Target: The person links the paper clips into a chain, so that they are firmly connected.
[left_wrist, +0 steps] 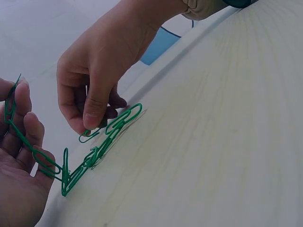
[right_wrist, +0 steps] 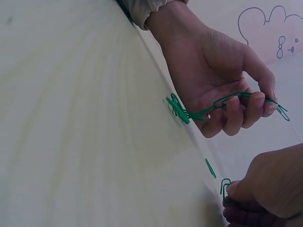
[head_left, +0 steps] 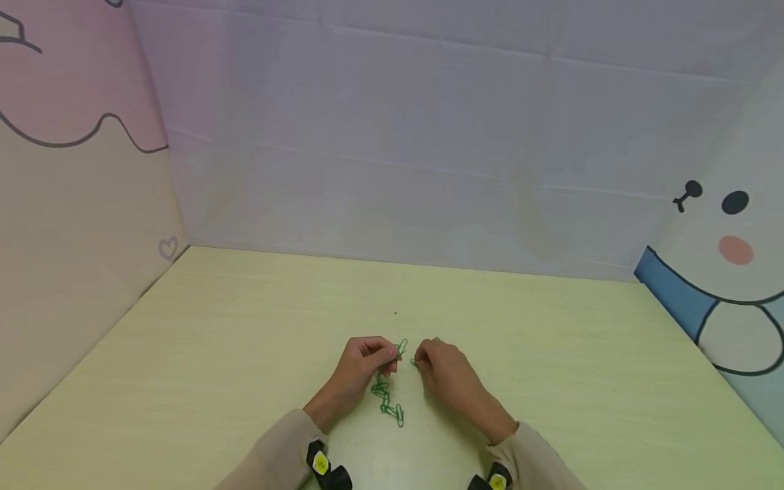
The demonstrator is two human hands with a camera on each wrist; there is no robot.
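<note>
A chain of linked green paperclips (head_left: 387, 398) trails from my left hand (head_left: 387, 354) down onto the pale yellow table (head_left: 245, 327). That hand pinches the chain's upper end (right_wrist: 232, 100), lifted off the table, and the lower links lie bunched on the surface (right_wrist: 177, 109). Just to the right, my right hand (head_left: 420, 361) pinches a single green paperclip (left_wrist: 88, 135) between thumb and forefinger, low over the table. This clip is close to the chain's links (left_wrist: 113, 132), and I cannot tell if they touch. Another loose green clip (right_wrist: 210, 168) lies on the table between the hands.
Printed cloth walls close in the table: a pink and beige panel (head_left: 73, 170) at the left, a pale one (head_left: 429, 136) behind, and a cartoon panel (head_left: 723, 272) at the right. Both forearms wear beige sleeves (head_left: 275, 449).
</note>
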